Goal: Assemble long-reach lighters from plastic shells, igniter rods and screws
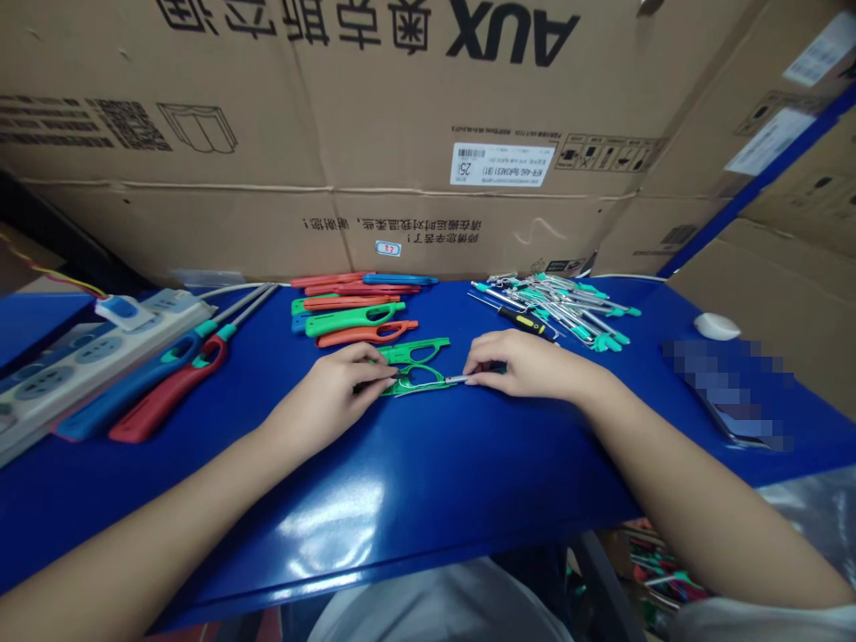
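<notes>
My left hand pinches an open green lighter handle shell low over the blue table. A thin wire shows inside that shell. In the fingers of my right hand is a thin metal lighter tube, its inner end at the shell's right tip. The tube's other end is hidden by my right hand. Just beyond, a second green handle shell lies close to my left fingertips. A pile of orange, red, green and blue lighter handles lies behind my left hand.
Metal tubes with teal ends lie heaped behind my right hand, beside a black-and-yellow screwdriver. Two long lighters and a power strip are at left. A white mouse and a blurred-out device are at right. Cardboard walls the back.
</notes>
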Available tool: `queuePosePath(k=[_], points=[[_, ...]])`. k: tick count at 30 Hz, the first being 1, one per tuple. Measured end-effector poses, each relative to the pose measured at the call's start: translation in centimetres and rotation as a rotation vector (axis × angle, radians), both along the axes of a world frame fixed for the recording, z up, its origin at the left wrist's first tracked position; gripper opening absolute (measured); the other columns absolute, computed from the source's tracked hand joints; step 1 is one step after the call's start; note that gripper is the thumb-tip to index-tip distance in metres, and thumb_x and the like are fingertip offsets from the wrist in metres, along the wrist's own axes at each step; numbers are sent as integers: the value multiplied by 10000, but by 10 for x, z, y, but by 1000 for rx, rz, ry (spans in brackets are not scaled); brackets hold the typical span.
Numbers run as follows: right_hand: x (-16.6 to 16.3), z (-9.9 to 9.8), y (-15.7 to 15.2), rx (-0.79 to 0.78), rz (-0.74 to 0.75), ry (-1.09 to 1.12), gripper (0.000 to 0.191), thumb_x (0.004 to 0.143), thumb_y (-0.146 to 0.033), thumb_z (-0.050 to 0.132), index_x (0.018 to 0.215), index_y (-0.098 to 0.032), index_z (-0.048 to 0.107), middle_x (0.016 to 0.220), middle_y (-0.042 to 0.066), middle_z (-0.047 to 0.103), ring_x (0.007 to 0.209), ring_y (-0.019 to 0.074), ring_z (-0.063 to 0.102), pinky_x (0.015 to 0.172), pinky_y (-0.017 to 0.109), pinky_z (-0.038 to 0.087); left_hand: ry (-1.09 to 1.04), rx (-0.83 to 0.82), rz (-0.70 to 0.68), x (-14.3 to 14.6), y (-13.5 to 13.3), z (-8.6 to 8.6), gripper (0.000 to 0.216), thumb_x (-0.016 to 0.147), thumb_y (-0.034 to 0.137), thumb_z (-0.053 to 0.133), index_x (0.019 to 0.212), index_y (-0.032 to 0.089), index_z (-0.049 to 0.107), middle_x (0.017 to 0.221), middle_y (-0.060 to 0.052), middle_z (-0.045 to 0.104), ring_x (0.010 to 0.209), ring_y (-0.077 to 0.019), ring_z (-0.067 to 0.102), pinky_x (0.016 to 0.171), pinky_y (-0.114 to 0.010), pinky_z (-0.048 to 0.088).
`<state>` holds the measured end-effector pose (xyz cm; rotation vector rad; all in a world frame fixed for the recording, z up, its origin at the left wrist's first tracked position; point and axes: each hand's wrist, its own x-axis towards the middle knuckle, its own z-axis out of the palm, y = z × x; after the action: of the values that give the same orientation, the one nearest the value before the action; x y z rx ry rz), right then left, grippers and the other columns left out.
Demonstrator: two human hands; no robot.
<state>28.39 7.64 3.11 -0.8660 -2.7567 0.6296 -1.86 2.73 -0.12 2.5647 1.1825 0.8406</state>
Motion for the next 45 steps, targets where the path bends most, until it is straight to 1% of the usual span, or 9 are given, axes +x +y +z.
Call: queuePosePath(k=[6,10,15,27,31,34,37,42,45], points=[[-9,-1,-8,132,-68,-137,98,926,-153,649,860,-170,720,906,58,701,897,204,623,756,304,426,20,-23,-6,2,0,0,253,1003,276,576,1010,158,799,963,-79,723,858,-196,709,807,-303,575],[-15,1,-13,98,-120,-169,92,925,-130,645,862,-153,707,910,59,685,832,181,612,722,293,407,40,-10,-2,5,-2,0,277,1016,285,550,1027,155,794,950,-80,713,861,-208,701,802,-323,577],[-17,3,-13,59,-104,-137,105,924,-115,633,840,-149,686,896,56,668,812,174,596,732,296,407,64,-33,25,6,-2,1,318,1028,296,505,1064,148,784,946,-90,693,851,-212,688,791,-341,575],[-17,7,-16,77,-105,-194,105,928,-132,624,837,-155,672,908,62,671,799,176,586,702,293,378,-24,-136,74,11,-3,4,266,984,271,562,977,169,808,874,-64,684,782,-172,660,728,-282,542],[-19,13,-22,85,-100,-228,192,971,-257,618,824,-150,681,877,69,672,768,178,579,681,297,369,11,-111,60,10,-4,3,264,990,265,556,1030,180,803,920,-69,679,819,-185,665,774,-309,545],[-20,13,-22,48,-119,-180,302,1000,-370,597,811,-154,690,858,67,678,756,171,584,671,294,364,24,-112,34,10,-4,1,264,995,261,556,1062,178,798,933,-71,676,838,-192,668,796,-321,545],[-20,7,-16,3,-164,-146,285,975,-361,643,776,-160,680,829,56,681,737,159,570,651,285,350,32,-116,21,12,-6,1,264,1000,272,558,1081,189,795,935,-67,671,833,-189,662,790,-318,542],[-22,0,-6,-243,-292,-118,255,890,-388,730,762,-174,675,672,0,636,612,123,520,568,253,346,20,-132,28,19,-8,3,229,984,229,581,1038,177,798,878,-55,660,776,-168,644,718,-279,521],[-24,1,-3,-334,-329,-117,221,846,-356,760,762,-170,674,669,1,637,602,118,534,561,242,383,32,-143,35,21,-9,5,216,975,200,588,1031,182,796,849,-44,657,746,-158,633,677,-261,498]])
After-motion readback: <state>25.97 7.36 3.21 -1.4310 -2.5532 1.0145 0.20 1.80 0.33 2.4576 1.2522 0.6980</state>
